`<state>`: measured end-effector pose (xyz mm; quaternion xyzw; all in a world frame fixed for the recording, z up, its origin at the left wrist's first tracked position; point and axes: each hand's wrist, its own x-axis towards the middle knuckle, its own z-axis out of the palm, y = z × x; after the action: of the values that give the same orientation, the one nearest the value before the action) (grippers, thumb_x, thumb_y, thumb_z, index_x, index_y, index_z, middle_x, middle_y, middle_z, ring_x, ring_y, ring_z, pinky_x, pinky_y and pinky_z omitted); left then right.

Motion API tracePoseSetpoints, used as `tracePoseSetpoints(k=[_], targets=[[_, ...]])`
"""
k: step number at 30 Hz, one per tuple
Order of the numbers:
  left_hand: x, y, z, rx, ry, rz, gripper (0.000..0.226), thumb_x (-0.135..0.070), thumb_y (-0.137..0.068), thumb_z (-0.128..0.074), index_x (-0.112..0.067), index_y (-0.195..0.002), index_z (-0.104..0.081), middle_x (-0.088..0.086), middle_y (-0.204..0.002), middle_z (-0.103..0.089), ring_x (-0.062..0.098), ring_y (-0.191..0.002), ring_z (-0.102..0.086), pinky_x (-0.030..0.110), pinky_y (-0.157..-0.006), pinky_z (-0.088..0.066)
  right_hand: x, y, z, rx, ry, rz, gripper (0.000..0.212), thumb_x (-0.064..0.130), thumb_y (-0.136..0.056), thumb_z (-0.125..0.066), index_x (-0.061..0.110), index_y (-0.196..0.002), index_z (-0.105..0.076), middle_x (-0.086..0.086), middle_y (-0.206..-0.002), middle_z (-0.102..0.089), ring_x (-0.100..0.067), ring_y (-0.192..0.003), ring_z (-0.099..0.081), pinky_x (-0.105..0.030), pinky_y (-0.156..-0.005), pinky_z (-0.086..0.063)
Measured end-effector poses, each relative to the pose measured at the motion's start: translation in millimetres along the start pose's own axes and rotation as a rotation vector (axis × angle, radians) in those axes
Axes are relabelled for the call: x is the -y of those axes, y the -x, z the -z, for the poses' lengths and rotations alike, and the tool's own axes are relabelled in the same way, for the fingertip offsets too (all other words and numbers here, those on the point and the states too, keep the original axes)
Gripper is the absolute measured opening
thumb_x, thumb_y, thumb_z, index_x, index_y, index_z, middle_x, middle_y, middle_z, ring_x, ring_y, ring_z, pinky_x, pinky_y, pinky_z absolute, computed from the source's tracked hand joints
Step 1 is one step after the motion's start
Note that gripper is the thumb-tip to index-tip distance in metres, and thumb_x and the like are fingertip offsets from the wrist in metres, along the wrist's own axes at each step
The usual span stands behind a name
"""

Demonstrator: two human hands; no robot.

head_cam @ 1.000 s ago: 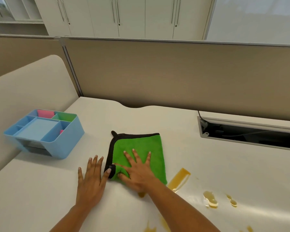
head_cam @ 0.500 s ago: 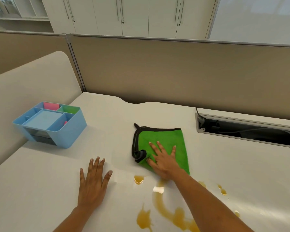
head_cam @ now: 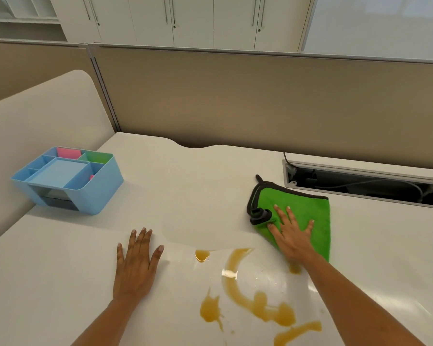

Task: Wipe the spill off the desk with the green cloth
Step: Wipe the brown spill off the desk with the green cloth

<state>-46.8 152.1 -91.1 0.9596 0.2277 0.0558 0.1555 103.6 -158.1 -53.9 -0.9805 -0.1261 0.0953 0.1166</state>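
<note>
Head view, right hand [head_cam: 291, 236]: flat, fingers spread, palm pressing down on the green cloth [head_cam: 303, 216]; not gripping it.
Left hand [head_cam: 135, 265]: flat on the bare desk [head_cam: 185, 191], fingers apart, holding nothing.
Cloth position: folded, lying on the desk right of centre, just in front of the cable tray opening [head_cam: 360, 183]; black-edged corner bunched at its left side.
Spill [head_cam: 248, 295]: amber liquid, lying nearer the person than the cloth and to its left, between the two forearms.
Key relation: the spill's long curved streak runs from just beside the cloth's near edge toward the person; the right hand is nearer it, so the coming pull likely goes back and leftward.
Count: one cloth; about five separate amber patches, plus droplets; one blue organiser [head_cam: 68, 178], well apart at far left.
Progress: judged early, most liquid unwiped.
</note>
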Motion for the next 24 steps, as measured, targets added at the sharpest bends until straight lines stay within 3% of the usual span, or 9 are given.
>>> tracePoseSetpoints(k=[2, 3, 8, 13, 20, 24], targets=[[0.7, -0.5, -0.2, 0.0, 0.0, -0.007, 0.122, -0.08, -0.052, 0.033, -0.02, -0.147, -0.014, -0.004, -0.158, -0.014, 0.013, -0.147, -0.003, 0.04, -0.12, 0.002, -4.3, 7.9, 1.6, -0.01, -0.037, -0.048, 0.06, 0.052, -0.095, -0.014, 0.023, -0.147, -0.018, 0.005, -0.159, 0.003, -0.014, -0.147, 0.008, -0.065, -0.109, 0.009], [1.1, -0.7, -0.6, 0.0, -0.002, -0.012, 0.122, -0.079, -0.052, 0.033, -0.02, -0.147, -0.014, -0.003, -0.158, -0.015, 0.013, -0.147, -0.003, 0.041, -0.12, 0.002, -5.4, 12.4, 2.4, -0.016, -0.056, -0.066, 0.055, 0.046, -0.098, -0.02, 0.024, -0.148, -0.012, 0.004, -0.159, 0.002, -0.014, -0.147, 0.007, -0.065, -0.109, 0.01], [1.5, -0.5, -3.2, -0.023, -0.028, -0.041, 0.118, -0.077, -0.059, 0.031, -0.015, -0.146, -0.019, 0.001, -0.156, -0.022, 0.017, -0.147, -0.01, 0.046, -0.12, -0.006, -3.8, 29.2, 2.9, -0.023, -0.088, -0.132, 0.053, 0.041, -0.099, -0.021, 0.022, -0.148, -0.014, 0.003, -0.159, 0.003, -0.015, -0.147, 0.008, -0.064, -0.11, 0.01], [-1.6, 0.7, -0.9, -0.029, 0.024, -0.018, 0.12, -0.08, -0.055, 0.03, -0.019, -0.147, -0.017, -0.003, -0.157, -0.019, 0.014, -0.147, -0.006, 0.042, -0.12, 0.0, 6.6, 40.3, -5.8, -0.025, -0.095, -0.14, 0.056, 0.044, -0.098, -0.021, 0.019, -0.148, -0.014, 0.004, -0.159, 0.005, -0.016, -0.146, 0.012, -0.062, -0.109, 0.014], [0.6, 1.3, -3.2, -0.034, 0.006, -0.048, 0.116, -0.076, -0.062, 0.028, -0.013, -0.146, -0.022, 0.003, -0.155, -0.026, 0.02, -0.147, -0.013, 0.046, -0.119, -0.005, 38.3, 47.8, -12.0, 0.012, -0.088, -0.12, 0.054, 0.044, -0.099, -0.02, 0.02, -0.147, -0.018, 0.005, -0.159, 0.008, -0.018, -0.146, 0.014, -0.064, -0.108, 0.014], [1.8, 1.5, -3.7, -0.016, -0.031, -0.085, 0.121, -0.072, -0.057, 0.039, -0.014, -0.147, -0.017, 0.003, -0.158, -0.017, 0.019, -0.148, -0.005, 0.047, -0.12, 0.001, 59.2, 45.0, -19.2, 0.036, -0.103, -0.095, 0.053, 0.044, -0.098, -0.02, 0.021, -0.146, -0.023, 0.006, -0.159, 0.007, -0.019, -0.146, 0.016, -0.064, -0.108, 0.015]])
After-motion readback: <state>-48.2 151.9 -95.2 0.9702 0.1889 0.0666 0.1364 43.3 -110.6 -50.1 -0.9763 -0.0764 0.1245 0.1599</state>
